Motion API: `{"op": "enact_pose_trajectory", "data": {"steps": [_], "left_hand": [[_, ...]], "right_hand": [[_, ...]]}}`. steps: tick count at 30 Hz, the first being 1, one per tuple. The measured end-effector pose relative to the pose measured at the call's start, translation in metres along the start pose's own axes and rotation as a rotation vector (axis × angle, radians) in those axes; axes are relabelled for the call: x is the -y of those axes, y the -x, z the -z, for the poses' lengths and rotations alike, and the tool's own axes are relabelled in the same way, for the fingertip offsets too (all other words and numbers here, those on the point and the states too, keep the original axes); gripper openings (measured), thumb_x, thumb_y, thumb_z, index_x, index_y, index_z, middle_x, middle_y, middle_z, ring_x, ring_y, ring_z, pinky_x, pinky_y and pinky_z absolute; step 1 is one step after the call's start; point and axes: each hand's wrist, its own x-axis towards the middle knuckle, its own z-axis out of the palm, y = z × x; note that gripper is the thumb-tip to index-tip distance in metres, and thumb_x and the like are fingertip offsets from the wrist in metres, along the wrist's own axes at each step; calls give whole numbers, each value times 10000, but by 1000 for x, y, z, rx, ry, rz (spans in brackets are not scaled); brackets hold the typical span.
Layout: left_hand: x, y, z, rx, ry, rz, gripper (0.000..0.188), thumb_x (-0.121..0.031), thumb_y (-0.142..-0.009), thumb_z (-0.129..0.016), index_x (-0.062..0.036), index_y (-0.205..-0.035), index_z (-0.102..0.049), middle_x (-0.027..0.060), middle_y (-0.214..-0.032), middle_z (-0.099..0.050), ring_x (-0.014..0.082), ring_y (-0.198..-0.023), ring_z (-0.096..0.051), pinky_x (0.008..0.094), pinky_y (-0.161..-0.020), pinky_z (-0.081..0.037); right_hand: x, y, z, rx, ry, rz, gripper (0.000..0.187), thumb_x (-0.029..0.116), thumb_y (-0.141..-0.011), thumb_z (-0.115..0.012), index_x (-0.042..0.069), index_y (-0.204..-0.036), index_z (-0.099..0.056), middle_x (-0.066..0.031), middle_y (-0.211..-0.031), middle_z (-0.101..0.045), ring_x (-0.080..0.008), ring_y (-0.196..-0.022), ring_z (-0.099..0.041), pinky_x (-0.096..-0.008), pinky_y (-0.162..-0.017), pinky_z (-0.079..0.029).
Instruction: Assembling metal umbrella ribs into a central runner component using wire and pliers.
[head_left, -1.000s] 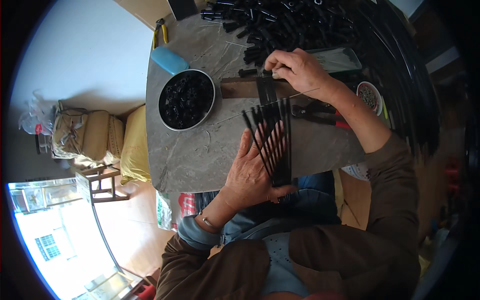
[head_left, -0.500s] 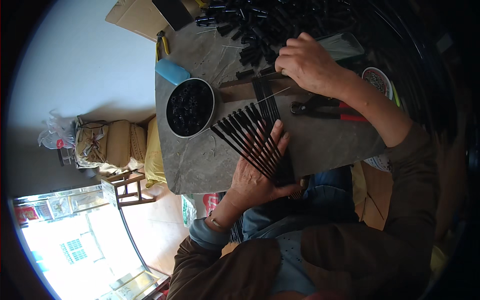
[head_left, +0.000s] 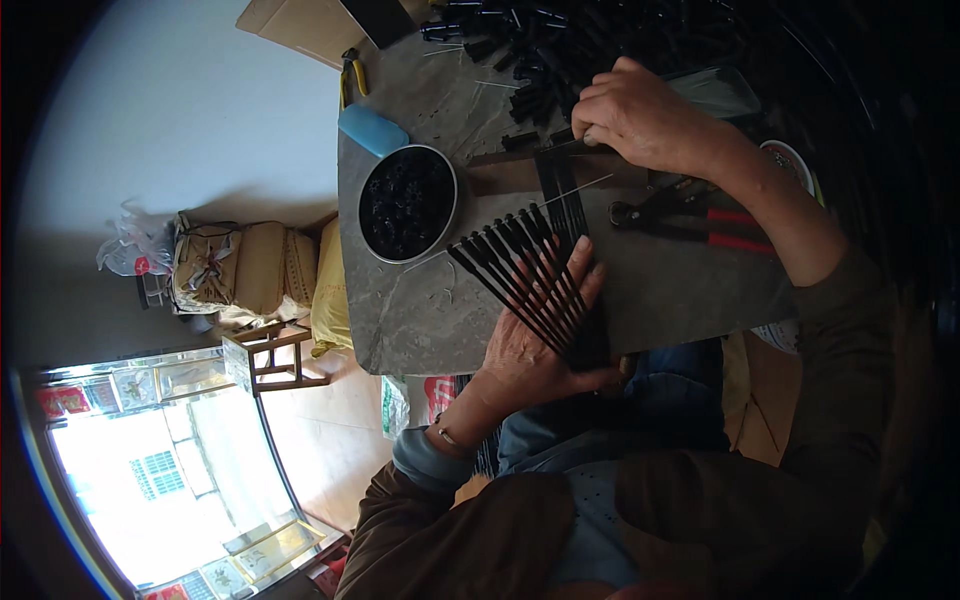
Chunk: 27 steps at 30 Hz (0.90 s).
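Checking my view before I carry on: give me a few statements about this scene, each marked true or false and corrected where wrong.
1. The blue object lies between the yellow-handled pliers and the round bowl. True.
2. The fan of black strips passes over the left hand. True.
3. The round bowl is to the right of the left hand. False: it is to its left.
4. A thin pale rod crosses the fan, below the right hand in the picture. True.
5. The right hand's fingers are spread straight. False: they are curled.
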Motion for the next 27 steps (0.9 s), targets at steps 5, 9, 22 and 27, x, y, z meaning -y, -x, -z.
{"op": "enact_pose_trajectory", "data": {"steps": [5,9,22,27], "left_hand": [[1,0,0,-7,-19,-16,995,-534,-671,-724,-22,-1425,-324,190,-1527,-226,413,-1402,-211,524,-1147,-116],[3,0,-2,-23,8,-30,1032,-532,-646,-735,-28,-1437,-304,187,-1529,-223,411,-1407,-198,519,-1145,-120],[6,4,-1,28,-4,11,1076,-540,-635,-733,-50,-1465,-256,174,-1551,-167,382,-1433,-129,502,-1153,-90],[3,2,-1,44,-13,18,1069,-543,-642,-730,-47,-1463,-257,175,-1552,-163,381,-1432,-132,503,-1153,-87]], "right_hand": [[9,-13,0,125,5,-59,79,132,-815,-620,100,-749,-651,-27,-683,-631,-194,-739,-613,-355,-820,-390],[16,-9,-8,-124,-162,-149,80,158,-810,-629,99,-806,-683,-31,-711,-656,-202,-771,-633,-367,-864,-400],[5,-6,5,103,-51,-123,81,79,-807,-608,113,-735,-628,9,-730,-609,-161,-811,-576,-354,-891,-377],[7,-6,9,124,-105,-150,51,83,-801,-617,100,-753,-625,-1,-742,-618,-168,-792,-590,-360,-901,-376]]}}
